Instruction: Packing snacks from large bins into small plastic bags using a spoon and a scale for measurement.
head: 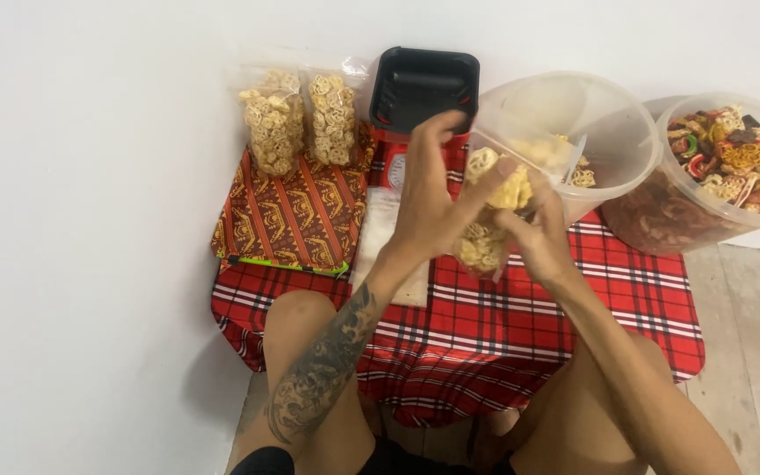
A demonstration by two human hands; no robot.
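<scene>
My left hand (pixel 428 198) and right hand (pixel 538 237) meet at the middle of the frame, both closed around a clear snack bag (pixel 490 215): the left fingers curl over its top edge, the right hand cups it from below and the side. I judge this bag close to full, though its mouth looks unsealed as yet (my fingers hide most of it). The pieces inside are pale yellow, lacy wheel shapes, pressed against the plastic. Two filled bags (pixel 296 123) already stand at the upper left on a patterned red cloth (pixel 288 220). Behind my hands sit a scale with a black tray (pixel 424 84), a nearly empty clear tub (pixel 609 141) and, at the upper right, a tub of mixed coloured snacks (pixel 723 167). The table (pixel 521 325) wears red plaid.
</scene>
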